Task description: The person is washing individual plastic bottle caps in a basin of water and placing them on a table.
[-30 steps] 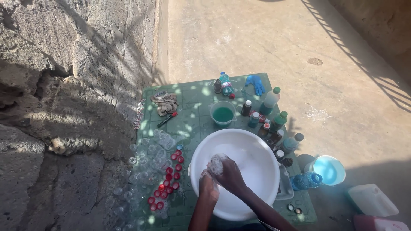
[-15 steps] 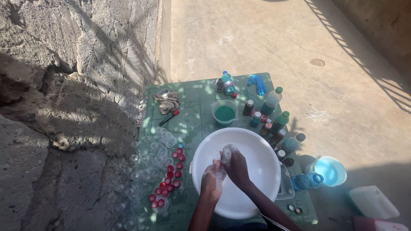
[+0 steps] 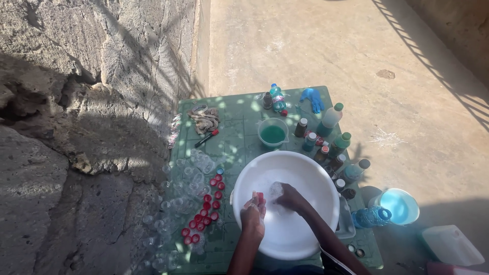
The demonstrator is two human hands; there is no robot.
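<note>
Both hands working inside the white basin [image 3: 305, 239] at the desk's [image 3: 239, 127] 6 o'clock. My left hand [image 3: 253, 216] is pinching a red cap [image 3: 260, 195]; my right hand [image 3: 291, 197] is gripping a small clear bottle [image 3: 275, 190], half hidden in suds.

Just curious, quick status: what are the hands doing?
Left hand pinches red cap. Right hand grips small clear bottle, over white basin. Nothing blocking.

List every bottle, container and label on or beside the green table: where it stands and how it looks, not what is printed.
Clear plastic bottle with blue-green label: table's far edge.
Translucent jug of green liquid: beyond the white basin.
White bottle with green cap: far right.
Blue-tinted clear bottle: lying off the table's right side.
Round tub of light blue liquid: ground, right.
White rectangular canister: ground, lower right.
</note>
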